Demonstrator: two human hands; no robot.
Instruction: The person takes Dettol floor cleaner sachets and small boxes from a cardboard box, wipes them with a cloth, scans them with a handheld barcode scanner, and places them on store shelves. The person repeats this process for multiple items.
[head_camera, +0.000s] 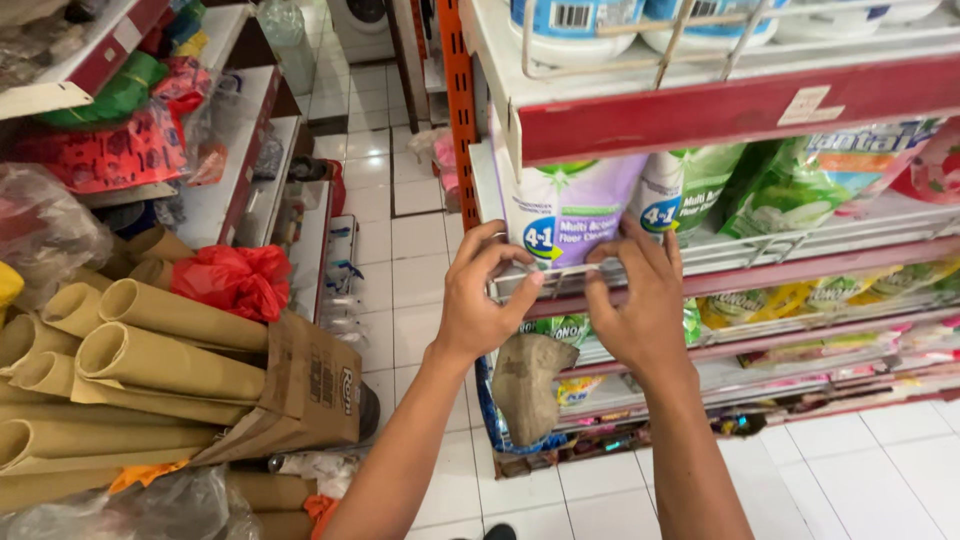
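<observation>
Both my hands reach up to the front rail of a shop shelf (760, 272). My left hand (480, 295) pinches the left end of a small clear strip on the rail with thumb and fingers. My right hand (635, 300) pinches the same strip from the right, fingers curled over the rail. Just behind the hands stands a purple and white cleaner pouch (570, 205), beside it a green and white pouch (685, 195). A grey cloth (527, 385) hangs below my left wrist; what holds it is hidden.
Green refill pouches (800, 185) fill the shelf to the right, yellow packets (800, 295) the tier below. Brown paper rolls (150, 350) and a red plastic bag (235, 280) pile at the left. White floor tiles (415, 250) run down the aisle between the racks.
</observation>
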